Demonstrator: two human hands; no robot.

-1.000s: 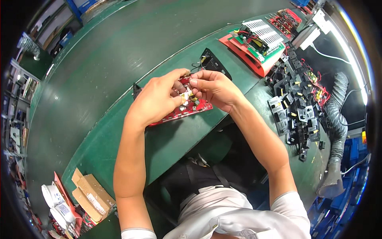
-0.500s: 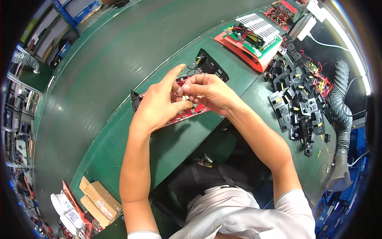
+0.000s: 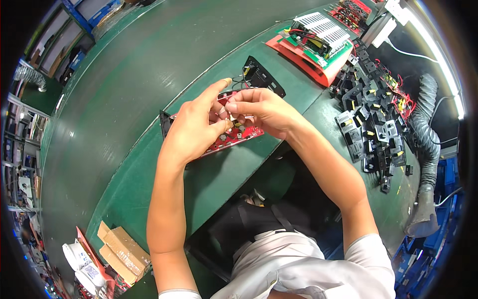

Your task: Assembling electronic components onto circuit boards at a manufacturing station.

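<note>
A red circuit board (image 3: 239, 135) with small mounted parts lies on the green bench, partly covered by my hands. At its far right a black slotted panel (image 3: 263, 77) stands tilted, with thin dark wires running to it. Another black end panel (image 3: 165, 123) shows at the board's left. Both hands meet over the board. My left hand (image 3: 196, 122) pinches with its thumb bent inward, its index finger stretched out. With thumb and index finger together, my right hand (image 3: 254, 109) grips at the same small whitish piece, perhaps a connector; the fingers hide most of it.
Farther right, an orange-red tray (image 3: 303, 62) carries a green board under a white slotted metal cover (image 3: 323, 30). Many black plastic parts (image 3: 371, 124) lie heaped on the right, beside a grey flexible duct (image 3: 427, 119). An opened cardboard box (image 3: 124, 254) and white spools (image 3: 89, 274) sit at lower left.
My hands stay together over the board, with small finger shifts. My left thumb has moved slightly up and left, uncovering more of the board. The view has shifted slightly.
</note>
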